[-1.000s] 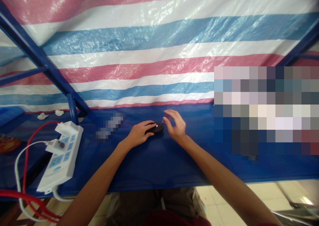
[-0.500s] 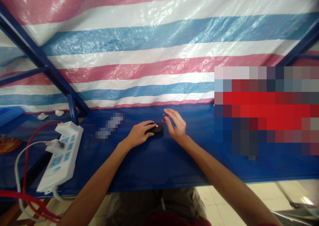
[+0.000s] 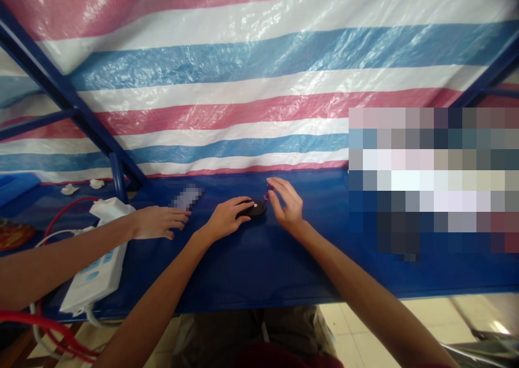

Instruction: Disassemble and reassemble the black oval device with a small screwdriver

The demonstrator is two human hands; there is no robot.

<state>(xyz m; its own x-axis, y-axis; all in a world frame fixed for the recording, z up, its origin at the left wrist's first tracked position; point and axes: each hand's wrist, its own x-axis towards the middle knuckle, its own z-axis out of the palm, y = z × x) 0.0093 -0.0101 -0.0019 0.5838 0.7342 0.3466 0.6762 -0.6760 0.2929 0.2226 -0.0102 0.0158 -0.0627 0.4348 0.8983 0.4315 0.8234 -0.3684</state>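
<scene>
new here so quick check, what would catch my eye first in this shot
The pink, white and blue striped tarp fills the top of the view, behind a blue-covered bench. Mid-bench, the person's left hand sits on a black disc, while the right hand fingers a small red item. From the left, another person's hand stretches past a white power strip.

Flat round black disc (image 3: 256, 209) (white dot on top) lying on blue sheeting (image 3: 259, 271).
</scene>
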